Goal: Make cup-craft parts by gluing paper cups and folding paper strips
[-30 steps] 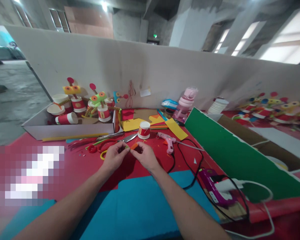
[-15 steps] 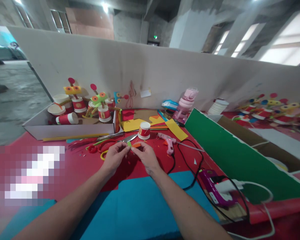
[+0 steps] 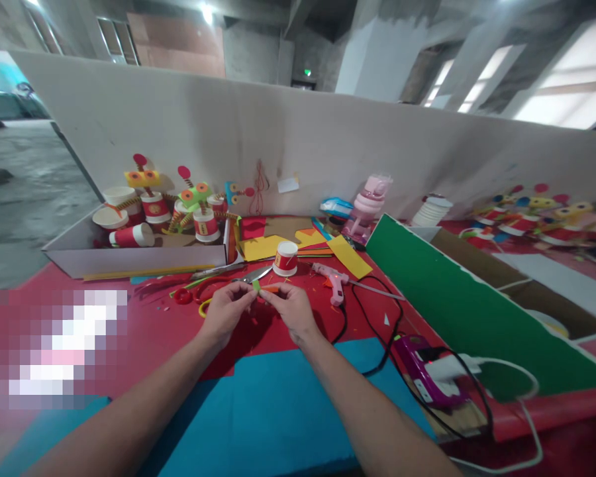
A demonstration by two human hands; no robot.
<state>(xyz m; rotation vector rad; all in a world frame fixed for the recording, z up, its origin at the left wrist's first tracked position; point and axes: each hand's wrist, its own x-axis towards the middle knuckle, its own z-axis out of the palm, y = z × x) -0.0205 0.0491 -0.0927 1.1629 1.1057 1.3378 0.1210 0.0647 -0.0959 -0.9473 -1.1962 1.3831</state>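
Observation:
Between the fingertips of both hands is a small paper piece, with a green part (image 3: 256,285) on the left and an orange part (image 3: 270,289) on the right. My left hand (image 3: 227,307) pinches the green end. My right hand (image 3: 291,309) pinches the orange part with thumb and forefinger. Just beyond the fingers stands a red and white paper cup (image 3: 285,258). Scissors (image 3: 257,273) lie behind my left hand. A pink glue gun (image 3: 336,281) rests to the right of the cup.
A white box (image 3: 144,262) with paper-cup figures stands at the left. At the right are a green-sided box (image 3: 457,311) and a purple power strip (image 3: 430,374) with cables. Yellow paper (image 3: 350,256) lies behind the glue gun; blue sheets (image 3: 278,411) lie under my forearms.
The orange part shows as a thinner strip between the fingers, as if tilted slightly. Both hands stay in nearly the same place, and the whole view has shifted a little.

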